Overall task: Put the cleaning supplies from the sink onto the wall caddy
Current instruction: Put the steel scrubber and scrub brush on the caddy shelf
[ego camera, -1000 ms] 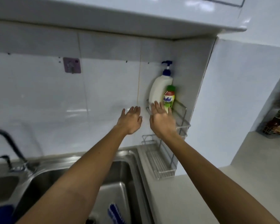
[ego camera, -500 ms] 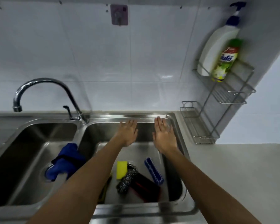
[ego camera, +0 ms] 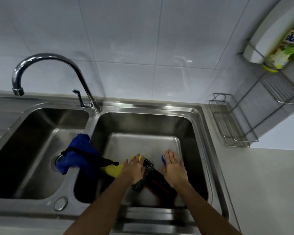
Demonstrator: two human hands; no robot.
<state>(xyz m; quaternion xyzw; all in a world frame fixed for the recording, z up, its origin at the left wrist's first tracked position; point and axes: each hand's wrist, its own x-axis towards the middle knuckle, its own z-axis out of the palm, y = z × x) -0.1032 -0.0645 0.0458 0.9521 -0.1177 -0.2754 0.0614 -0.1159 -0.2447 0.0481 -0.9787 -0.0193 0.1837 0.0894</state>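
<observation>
My left hand [ego camera: 134, 168] is down in the right basin of the steel sink [ego camera: 143, 122], fingers spread, over a yellow sponge [ego camera: 112, 169] and a dark metal scourer [ego camera: 145, 177]. My right hand [ego camera: 174, 167] hovers flat beside it, covering most of a blue brush [ego camera: 163, 159]. A dark red-edged item [ego camera: 161, 185] lies under both. Neither hand grips anything. The wire wall caddy [ego camera: 234, 122] stands at the right; its upper shelf holds a white pump bottle [ego camera: 268, 38] and a green-labelled bottle [ego camera: 285, 48].
A blue cloth [ego camera: 78, 153] drapes over the divider between the two basins. The curved tap [ego camera: 54, 68] rises behind the divider. White counter [ego camera: 265, 184] stretches right of the sink, below the caddy's lower shelf.
My view has tilted down from the caddy to the sink. Both hands have dropped from the wall, past the sink's back rim, into the right basin over the supplies.
</observation>
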